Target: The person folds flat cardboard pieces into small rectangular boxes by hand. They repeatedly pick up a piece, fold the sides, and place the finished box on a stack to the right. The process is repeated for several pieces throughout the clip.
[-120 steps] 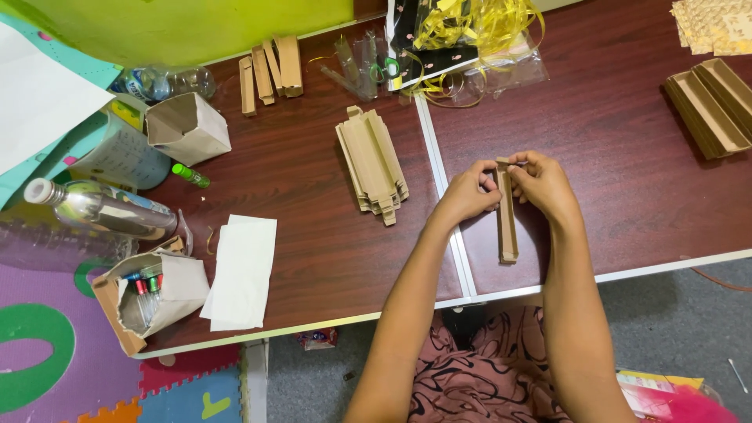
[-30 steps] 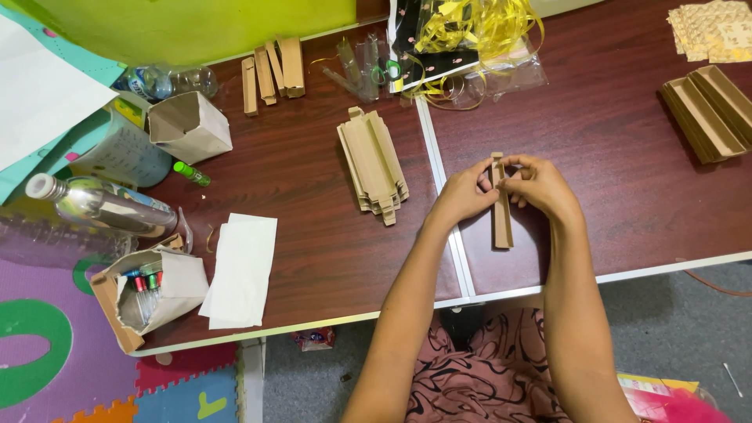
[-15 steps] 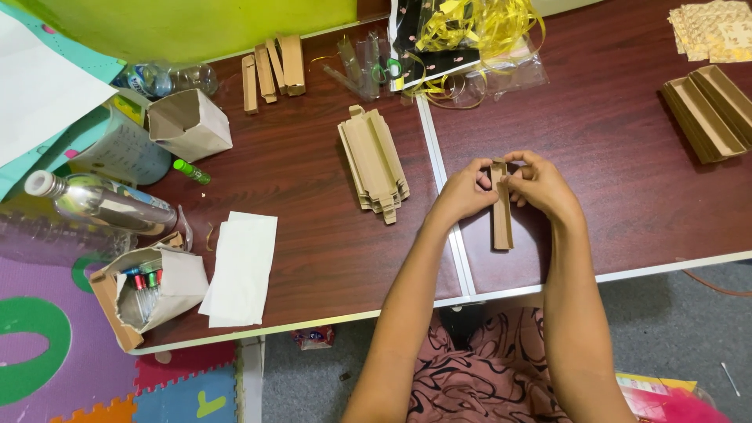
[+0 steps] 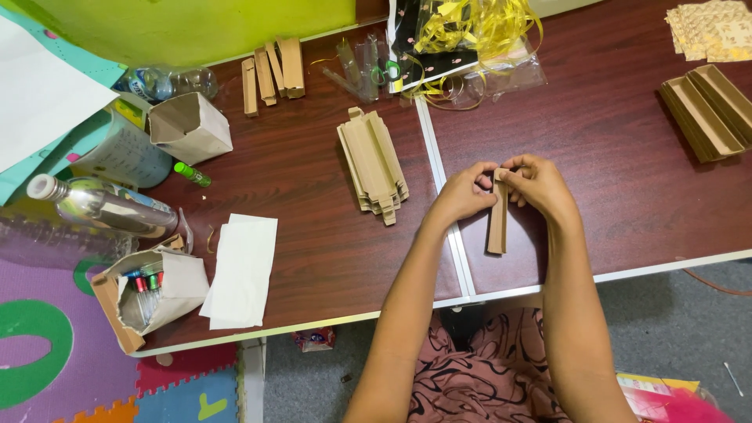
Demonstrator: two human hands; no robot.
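Observation:
My left hand (image 4: 464, 193) and my right hand (image 4: 536, 183) both pinch the far end of a narrow folded brown cardboard piece (image 4: 497, 222). It lies lengthwise on the dark wooden table (image 4: 313, 235), pointing toward me. To the left of my hands sits a stack of flat brown cardboard blanks (image 4: 374, 161).
Folded brown trays (image 4: 705, 110) sit at the right, small cardboard strips (image 4: 270, 72) at the back. Yellow ribbon and clear wrap (image 4: 470, 35) lie at the back centre. On the left are a white sheet (image 4: 241, 270), open cardboard boxes (image 4: 188, 125), bottles (image 4: 98, 205) and a green marker (image 4: 190, 174).
The cardboard piece has shifted slightly under my fingers; both hands stay at its far end, working the fold.

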